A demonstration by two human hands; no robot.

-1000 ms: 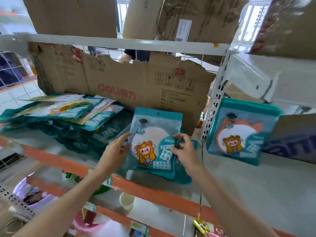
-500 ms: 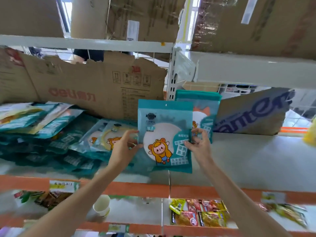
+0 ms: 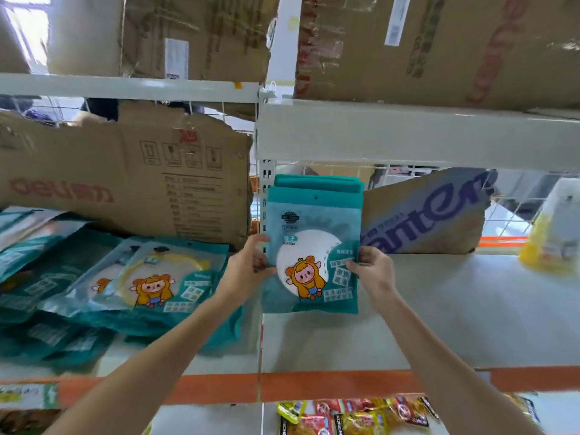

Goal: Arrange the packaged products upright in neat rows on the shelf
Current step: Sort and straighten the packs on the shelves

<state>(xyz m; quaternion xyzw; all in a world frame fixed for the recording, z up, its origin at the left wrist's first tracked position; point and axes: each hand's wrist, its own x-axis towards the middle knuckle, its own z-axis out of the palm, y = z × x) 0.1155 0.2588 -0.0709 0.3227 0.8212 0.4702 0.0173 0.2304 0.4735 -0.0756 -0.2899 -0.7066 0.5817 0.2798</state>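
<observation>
Both hands pinching one teal mirror packet (image 3: 310, 255) upright by its side edges: left hand (image 3: 248, 268) on the left edge, right hand (image 3: 375, 271) on the right, fingers (image 3: 356, 266) curled over the front. Held above the white shelf (image 3: 470, 309), just in front of another upright packet (image 3: 317, 183). Heap of flat packets (image 3: 103, 287) lying further left.

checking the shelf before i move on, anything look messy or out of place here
Yes. The teal packets left of the upright post lie flat in a loose, overlapping heap instead of standing. The cardboard sheet behind them has a torn, ragged top edge. The held packet stands upright against another one.
</observation>
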